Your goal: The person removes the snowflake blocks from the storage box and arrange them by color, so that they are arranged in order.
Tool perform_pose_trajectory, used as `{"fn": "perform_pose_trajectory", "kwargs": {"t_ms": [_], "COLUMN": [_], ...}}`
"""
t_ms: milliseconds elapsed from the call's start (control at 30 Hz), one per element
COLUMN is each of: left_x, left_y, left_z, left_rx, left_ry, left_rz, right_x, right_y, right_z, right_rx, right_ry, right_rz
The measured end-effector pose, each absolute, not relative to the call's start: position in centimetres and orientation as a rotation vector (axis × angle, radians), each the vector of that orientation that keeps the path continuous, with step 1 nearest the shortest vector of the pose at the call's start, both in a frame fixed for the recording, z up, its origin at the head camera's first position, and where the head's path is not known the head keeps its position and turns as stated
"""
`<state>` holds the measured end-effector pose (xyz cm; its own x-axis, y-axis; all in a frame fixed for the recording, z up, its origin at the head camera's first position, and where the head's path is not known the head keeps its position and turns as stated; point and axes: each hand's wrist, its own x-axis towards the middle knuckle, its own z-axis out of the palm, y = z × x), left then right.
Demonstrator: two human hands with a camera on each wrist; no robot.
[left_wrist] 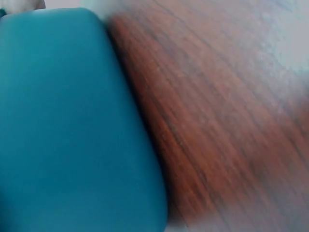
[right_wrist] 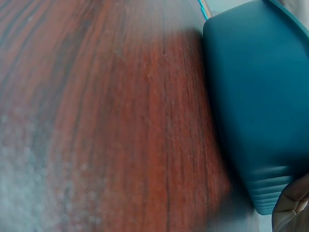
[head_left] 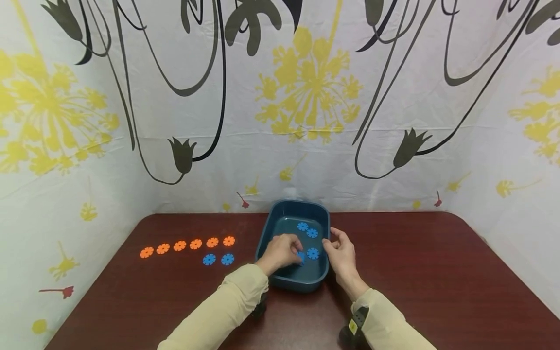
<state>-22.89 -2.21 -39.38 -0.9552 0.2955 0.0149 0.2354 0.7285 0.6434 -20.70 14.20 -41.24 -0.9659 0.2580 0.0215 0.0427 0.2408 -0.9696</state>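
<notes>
A dark teal plastic bin (head_left: 294,288) stands on the table, with several blue flower-shaped discs (head_left: 312,253) on its floor. My left hand (head_left: 282,250) reaches over the bin's left side, its fingertips pinching a blue disc (head_left: 302,257) that they partly cover. At the right wall, my right hand (head_left: 342,256) grips the rim between thumb and fingers. The left wrist view shows the bin's outer wall (left_wrist: 72,121) but not the fingers at work. In the right wrist view, part of the right hand (right_wrist: 292,205) touches the bin's ribbed end (right_wrist: 270,188).
Left of the bin, several orange flower-shaped discs (head_left: 180,245) lie in a row on the dark wooden table (head_left: 415,272). Two blue discs (head_left: 227,259) sit just in front of that row's right end. A patterned white curtain (head_left: 245,112) hangs behind the table and along both sides.
</notes>
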Motion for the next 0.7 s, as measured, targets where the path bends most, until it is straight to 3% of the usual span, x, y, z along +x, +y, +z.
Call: {"fn": "perform_pose_trajectory", "kwargs": {"t_ms": [700], "left_x": [-21.9], "left_y": [-5.8], "left_z": [-36.8], "left_rx": [0.332], "left_ry": [2.525], "left_rz": [1.58], "right_x": [-20.8], "right_y": [14.2], "right_z": [-41.3], "right_rx": [-0.265], "right_ry": [-2.317], "right_rz": [1.812]}}
